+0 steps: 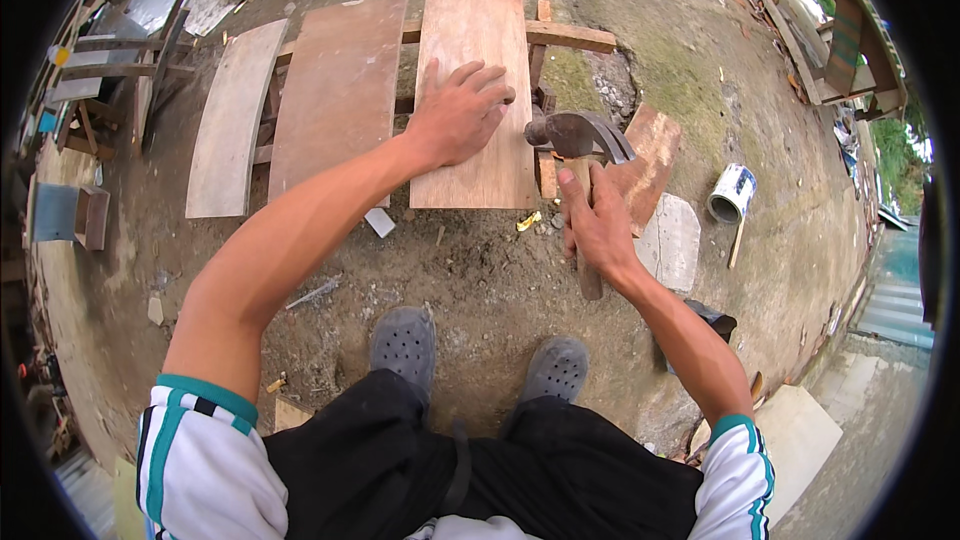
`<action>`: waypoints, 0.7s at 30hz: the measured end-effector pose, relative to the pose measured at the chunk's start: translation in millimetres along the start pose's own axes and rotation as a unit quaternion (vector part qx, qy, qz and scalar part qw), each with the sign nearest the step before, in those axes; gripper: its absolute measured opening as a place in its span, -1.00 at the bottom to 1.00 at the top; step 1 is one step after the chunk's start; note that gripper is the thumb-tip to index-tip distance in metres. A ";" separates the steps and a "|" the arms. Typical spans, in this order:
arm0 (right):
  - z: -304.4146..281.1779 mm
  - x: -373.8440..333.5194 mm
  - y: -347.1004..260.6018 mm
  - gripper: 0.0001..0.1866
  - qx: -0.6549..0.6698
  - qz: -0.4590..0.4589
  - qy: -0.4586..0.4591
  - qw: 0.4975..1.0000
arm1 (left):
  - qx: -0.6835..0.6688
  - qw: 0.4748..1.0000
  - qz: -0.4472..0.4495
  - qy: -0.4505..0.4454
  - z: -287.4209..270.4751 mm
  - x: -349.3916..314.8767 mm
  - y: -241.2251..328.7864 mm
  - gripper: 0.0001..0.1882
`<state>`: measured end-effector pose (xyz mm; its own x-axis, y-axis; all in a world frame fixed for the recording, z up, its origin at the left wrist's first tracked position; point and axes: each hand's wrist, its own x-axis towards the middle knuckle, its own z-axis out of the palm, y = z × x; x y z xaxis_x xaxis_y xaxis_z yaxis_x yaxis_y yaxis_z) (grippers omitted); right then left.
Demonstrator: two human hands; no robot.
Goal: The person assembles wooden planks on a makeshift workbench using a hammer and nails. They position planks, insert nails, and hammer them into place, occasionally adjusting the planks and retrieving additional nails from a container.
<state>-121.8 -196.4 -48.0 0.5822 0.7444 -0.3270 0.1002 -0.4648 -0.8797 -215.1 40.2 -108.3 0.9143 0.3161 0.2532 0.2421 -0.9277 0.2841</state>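
My left hand (462, 120) lies on a light plywood panel (473, 35), fingers extended toward its right edge and the palm against the face. In my right hand (603, 223) is a claw hammer (578, 134), held by its wooden handle. The hammer's striking face is at the panel's right edge, just right of and below my left fingers, and its claw points right. I cannot tell whether the face touches the wood. A wider brown plywood panel (340, 90) and a paler narrow panel (232, 125) lie to the left, across wooden rails (572, 36).
A brown board scrap (645, 160) and a flat grey slab (672, 243) lie beside the hammer. Farther right stands a tipped paint can (733, 192) near a thin stick. Scrap lumber (150, 70) piles up at the left. My grey clogs (404, 345) are on the dirt below the panels.
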 end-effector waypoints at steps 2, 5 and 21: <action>3.0 -5.6 2.8 -0.52 0.057 0.012 0.011 0.998 | 0.002 1.000 0.005 0.013 2.5 -0.4 0.7 -0.72; 2.2 -4.7 10.7 -0.53 0.099 0.005 0.014 0.995 | 0.009 1.000 0.008 0.016 3.7 2.7 2.5 -0.72; 10.9 6.0 4.6 -0.54 0.160 -0.017 0.025 0.987 | 0.011 1.000 0.007 0.011 2.4 1.4 2.0 -0.71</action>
<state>-126.7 -188.9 -57.8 0.6223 0.7292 -0.2846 -0.1348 -0.2582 -0.9566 -212.5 38.3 -109.6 0.9101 0.3072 0.2781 0.2363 -0.9360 0.2608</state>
